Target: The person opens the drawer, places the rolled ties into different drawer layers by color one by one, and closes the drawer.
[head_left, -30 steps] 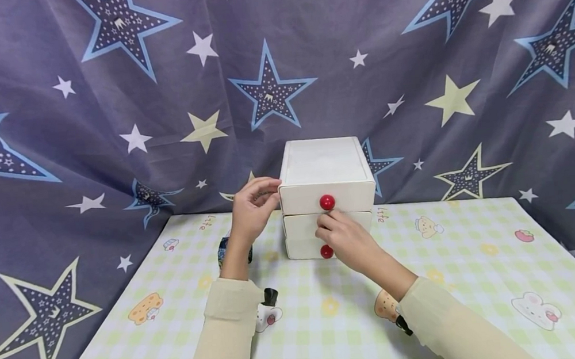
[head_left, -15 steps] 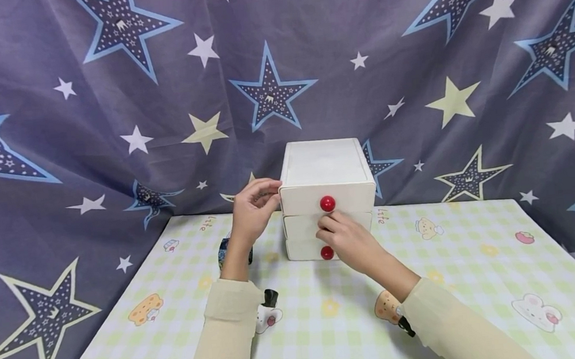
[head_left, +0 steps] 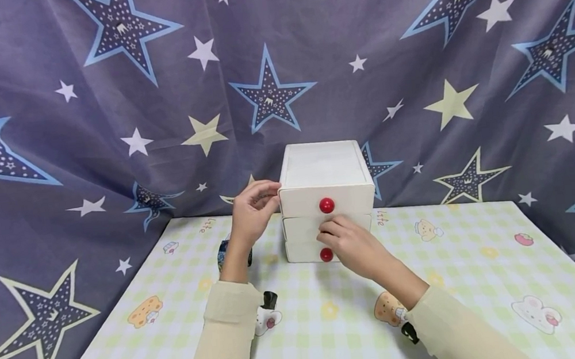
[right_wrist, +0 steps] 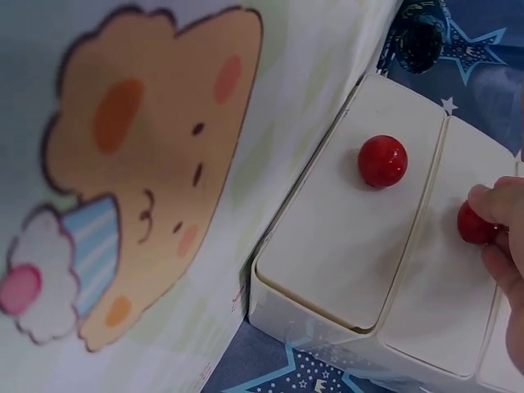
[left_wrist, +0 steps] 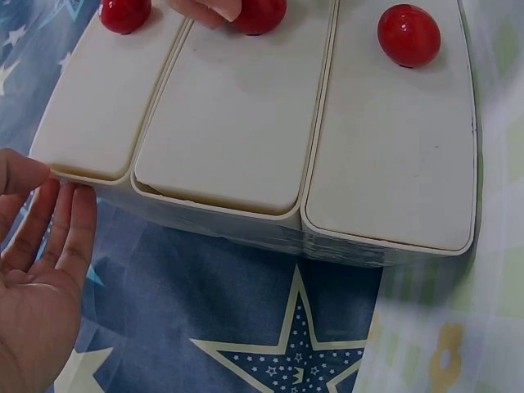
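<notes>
A white three-drawer box stands on the table, with a round red knob on each drawer. My right hand is in front of the middle drawer and, in the right wrist view, pinches the middle knob between thumb and fingers. That knob is hidden behind the hand in the head view. The top knob and bottom knob are untouched. My left hand touches the upper left front edge of the box, its fingers fairly straight along the side. All three drawer fronts look pushed in.
A checked cloth with cartoon prints covers the table. Behind the box hangs a dark star-patterned curtain, close to its back. Both wrists carry straps, including a dark patterned band on the left.
My right hand and forearm have shifted slightly down and toward me, still at the middle drawer. My left hand stays at the box's left edge. The view has tilted a little.
</notes>
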Tool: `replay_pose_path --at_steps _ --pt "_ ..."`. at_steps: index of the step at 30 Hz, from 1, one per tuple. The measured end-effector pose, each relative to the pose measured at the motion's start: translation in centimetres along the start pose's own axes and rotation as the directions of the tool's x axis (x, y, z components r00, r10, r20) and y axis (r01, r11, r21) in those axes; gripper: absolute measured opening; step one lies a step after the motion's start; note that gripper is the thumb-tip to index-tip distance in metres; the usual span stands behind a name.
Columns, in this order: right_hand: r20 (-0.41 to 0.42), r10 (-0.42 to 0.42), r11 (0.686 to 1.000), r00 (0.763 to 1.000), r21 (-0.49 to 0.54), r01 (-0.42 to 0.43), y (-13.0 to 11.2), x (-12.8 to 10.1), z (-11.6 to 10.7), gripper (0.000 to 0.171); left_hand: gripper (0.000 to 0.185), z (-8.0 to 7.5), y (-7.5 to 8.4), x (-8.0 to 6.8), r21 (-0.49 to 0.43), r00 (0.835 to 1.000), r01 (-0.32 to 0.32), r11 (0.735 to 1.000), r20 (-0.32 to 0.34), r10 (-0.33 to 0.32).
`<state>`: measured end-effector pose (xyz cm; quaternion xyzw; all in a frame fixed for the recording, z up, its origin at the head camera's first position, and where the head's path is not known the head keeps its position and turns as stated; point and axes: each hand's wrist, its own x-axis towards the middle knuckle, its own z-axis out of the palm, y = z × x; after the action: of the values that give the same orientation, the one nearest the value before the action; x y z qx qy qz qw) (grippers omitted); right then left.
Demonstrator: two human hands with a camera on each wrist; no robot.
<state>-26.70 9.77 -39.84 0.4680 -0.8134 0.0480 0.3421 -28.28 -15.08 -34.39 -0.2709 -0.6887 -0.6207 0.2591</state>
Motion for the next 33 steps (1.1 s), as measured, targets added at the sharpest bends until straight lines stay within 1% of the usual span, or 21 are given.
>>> replay_pose_path --at_steps 4,9,14,17,22,27,33 --pt "-0.027 0.005 1.000 1.000 0.025 -0.005 -0.2 -0.2 -0.3 0.024 0.024 -0.1 -0.1 0.0 -0.006 1.000 -0.003 1.000 -0.004 0.003" --pt "-0.060 0.050 0.997 0.997 0.062 -0.046 -0.4 -0.6 -0.8 0.028 0.024 -0.1 -0.1 -0.1 -0.011 1.000 -0.002 1.000 0.001 0.002" --pt "-0.080 0.085 0.993 0.993 0.094 -0.078 -0.4 -0.7 -1.4 0.027 0.024 0.0 -0.2 0.0 -0.009 1.000 -0.005 1.000 -0.001 0.005" --pt "-0.108 0.102 0.989 0.989 0.116 -0.089 -0.3 -0.8 -2.0 0.028 0.024 0.0 -0.1 0.0 -0.006 1.000 -0.005 1.000 0.001 0.005" --pt "-0.182 0.116 0.984 0.976 0.153 -0.088 0.4 -0.8 -3.1 0.029 0.024 0.0 -0.2 -0.1 0.003 1.000 -0.005 1.000 0.001 0.005" --pt "-0.252 0.136 0.980 0.958 0.173 -0.094 1.4 -0.4 -4.2 0.031 0.024 0.0 -0.3 0.0 -0.002 1.000 -0.009 1.000 -0.003 0.009" --pt "-0.309 0.160 0.977 0.938 0.187 -0.105 2.5 -0.2 -5.7 0.031 0.024 0.1 -0.3 0.0 0.002 1.000 -0.009 1.000 0.000 0.009"
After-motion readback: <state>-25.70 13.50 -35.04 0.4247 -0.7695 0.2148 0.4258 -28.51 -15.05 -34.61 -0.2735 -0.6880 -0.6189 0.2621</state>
